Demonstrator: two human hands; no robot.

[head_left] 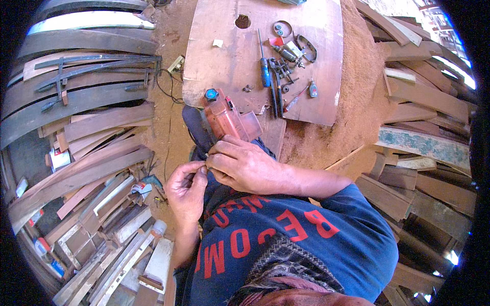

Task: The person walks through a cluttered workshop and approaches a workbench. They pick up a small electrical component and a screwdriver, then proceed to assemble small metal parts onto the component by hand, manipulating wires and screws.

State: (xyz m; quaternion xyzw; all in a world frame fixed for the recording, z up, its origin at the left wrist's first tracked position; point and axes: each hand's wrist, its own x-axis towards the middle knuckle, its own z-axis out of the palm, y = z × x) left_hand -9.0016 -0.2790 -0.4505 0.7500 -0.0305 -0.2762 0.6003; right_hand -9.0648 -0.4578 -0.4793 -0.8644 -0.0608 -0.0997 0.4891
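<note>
Pointing lengthwise forward, slightly left: red housing (220, 116).

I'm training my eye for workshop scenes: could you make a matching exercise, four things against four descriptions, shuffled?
1. Power tool
2. Screwdriver
3. Left hand
4. Shirt

A. Blue-handled, lying on the table
B. Dark blue with red letters
C. Orange-red, just above the right hand in the picture
D. Bare, its fingertips close to the right hand's

Pairs: 1-C, 2-A, 3-D, 4-B
</note>
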